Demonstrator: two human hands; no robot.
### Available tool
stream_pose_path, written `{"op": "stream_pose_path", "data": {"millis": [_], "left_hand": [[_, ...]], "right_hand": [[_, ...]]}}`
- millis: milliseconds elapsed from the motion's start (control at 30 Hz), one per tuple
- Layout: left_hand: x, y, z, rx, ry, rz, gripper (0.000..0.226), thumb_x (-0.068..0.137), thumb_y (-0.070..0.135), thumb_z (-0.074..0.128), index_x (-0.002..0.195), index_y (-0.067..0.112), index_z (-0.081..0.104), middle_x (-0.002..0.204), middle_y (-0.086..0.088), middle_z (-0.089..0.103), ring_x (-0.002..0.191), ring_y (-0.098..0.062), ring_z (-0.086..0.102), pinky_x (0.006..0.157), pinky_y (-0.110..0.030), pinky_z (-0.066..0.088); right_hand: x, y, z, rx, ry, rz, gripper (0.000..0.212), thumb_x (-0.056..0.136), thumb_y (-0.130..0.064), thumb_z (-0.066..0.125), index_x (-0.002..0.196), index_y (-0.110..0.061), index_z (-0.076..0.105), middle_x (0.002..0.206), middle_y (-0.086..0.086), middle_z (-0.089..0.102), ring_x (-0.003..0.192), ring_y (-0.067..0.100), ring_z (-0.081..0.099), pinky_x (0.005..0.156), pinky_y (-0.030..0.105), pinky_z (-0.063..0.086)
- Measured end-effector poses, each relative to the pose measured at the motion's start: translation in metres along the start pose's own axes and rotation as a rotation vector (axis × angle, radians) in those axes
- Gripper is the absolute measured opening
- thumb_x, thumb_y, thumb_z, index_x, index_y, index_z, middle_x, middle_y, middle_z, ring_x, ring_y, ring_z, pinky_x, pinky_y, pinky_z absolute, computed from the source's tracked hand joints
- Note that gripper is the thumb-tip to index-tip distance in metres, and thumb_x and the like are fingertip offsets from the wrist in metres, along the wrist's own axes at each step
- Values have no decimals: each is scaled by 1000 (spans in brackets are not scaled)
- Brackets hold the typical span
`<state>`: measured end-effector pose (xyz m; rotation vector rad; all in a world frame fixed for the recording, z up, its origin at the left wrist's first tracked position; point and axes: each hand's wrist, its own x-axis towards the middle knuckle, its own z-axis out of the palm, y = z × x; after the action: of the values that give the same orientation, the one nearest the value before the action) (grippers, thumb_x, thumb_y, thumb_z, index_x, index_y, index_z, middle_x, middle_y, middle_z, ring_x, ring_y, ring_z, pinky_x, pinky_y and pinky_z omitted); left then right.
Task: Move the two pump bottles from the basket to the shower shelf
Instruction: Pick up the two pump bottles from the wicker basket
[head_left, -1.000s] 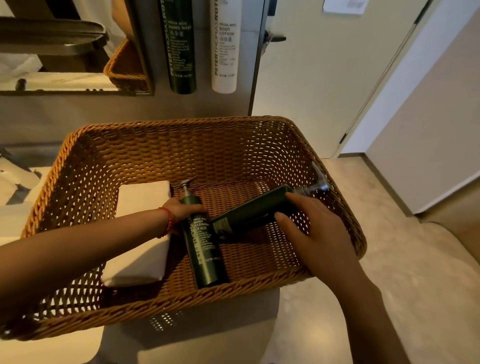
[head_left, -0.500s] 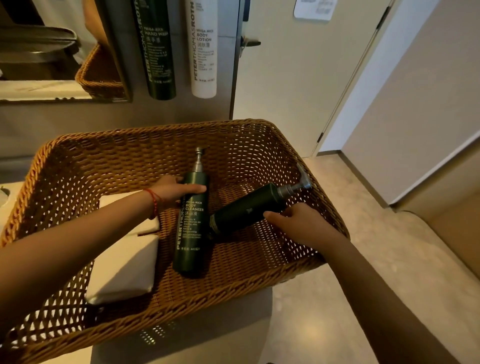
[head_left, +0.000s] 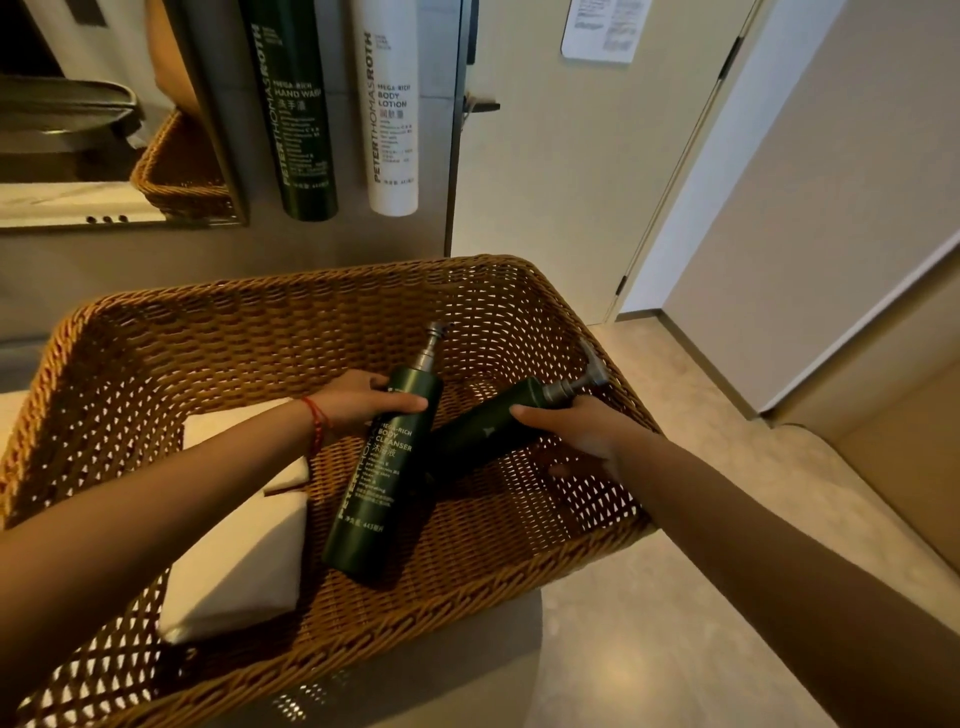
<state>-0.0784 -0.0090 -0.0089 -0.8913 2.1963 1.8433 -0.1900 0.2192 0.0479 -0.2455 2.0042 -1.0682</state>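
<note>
Two dark green pump bottles are inside a brown wicker basket (head_left: 130, 332). My left hand (head_left: 363, 402) grips the upper part of the body cleanser bottle (head_left: 376, 483), which is tilted with its pump pointing away from me and its base near the basket floor. My right hand (head_left: 576, 431) is closed around the second green bottle (head_left: 478, 431) near its neck; that bottle slants up to the right, its metal pump near the basket's right wall. The two bottles cross at their lower ends. No shower shelf is visible.
A folded white towel (head_left: 244, 556) lies in the basket's left half. On the wall behind hang a green hand wash tube (head_left: 298, 114) and a white body lotion tube (head_left: 389, 119). A mirror (head_left: 104, 130) is at upper left, a door (head_left: 582, 156) with handle and tiled floor (head_left: 675, 597) at right.
Both bottles have been raised off the basket floor. The left bottle went from lying flat to tilted up in my left hand, and my right hand closed around the second bottle's neck.
</note>
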Motion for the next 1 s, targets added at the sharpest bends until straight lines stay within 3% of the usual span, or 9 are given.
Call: {"op": "stream_pose_path", "data": {"millis": [200,400,533,600,667,800,900,1000], "left_hand": [[1,-1,-2,6,-4,7,26,64,30,72,84,19,59,88,-2,64,81,-14,61,60,-21,45],[-3,-1,-2,-19,9,12,35,62,32,73,89,16,58,92,-3,64,85,-16,61,62,-23,48],[-8,7,0,-42,0,18,57,43,43,76,91,15,60,95,-6,65,90,-21,62,70,-29,50],[-12,13,0,-62,6,38,64,37,45,81,89,15,60,95,-7,66,90,-22,63,73,-31,50],[-18,20,-1,-66,22,70,64,35,47,82,87,16,61,92,-6,67,86,-20,64,72,-30,51],[-34,39,1,-133,17,136,51,45,39,75,88,15,60,88,-4,67,73,-13,68,58,-22,52],[-48,59,4,-153,34,163,52,48,40,71,91,15,59,91,-5,65,81,-18,65,66,-28,50],[-64,83,6,-149,79,206,57,45,49,69,89,15,59,92,-6,63,88,-22,60,79,-36,48]], "right_hand": [[10,-1,4,168,3,1,71,70,-26,73,129,-12,37,130,8,47,112,25,47,96,44,44],[12,-3,2,116,45,-64,75,66,-33,74,128,-10,38,131,11,47,115,27,47,105,43,33],[10,-4,-1,107,87,-213,72,67,-32,75,127,-14,40,121,1,47,107,17,46,94,34,35],[6,-6,0,107,97,-301,64,67,-32,74,122,-17,44,102,-11,48,87,4,46,77,23,35],[2,-8,0,120,106,-374,52,68,-32,73,112,-22,48,92,-15,49,81,0,45,64,18,34],[-8,-14,-2,189,196,-503,41,71,-32,69,105,-22,49,95,-8,54,88,7,53,70,23,44],[-20,-25,-6,348,252,-548,45,75,-31,66,112,-13,49,98,-1,57,91,15,59,71,27,52],[-35,-40,-14,469,295,-607,40,76,-35,64,107,-15,49,103,5,59,94,19,61,73,31,55]]}}
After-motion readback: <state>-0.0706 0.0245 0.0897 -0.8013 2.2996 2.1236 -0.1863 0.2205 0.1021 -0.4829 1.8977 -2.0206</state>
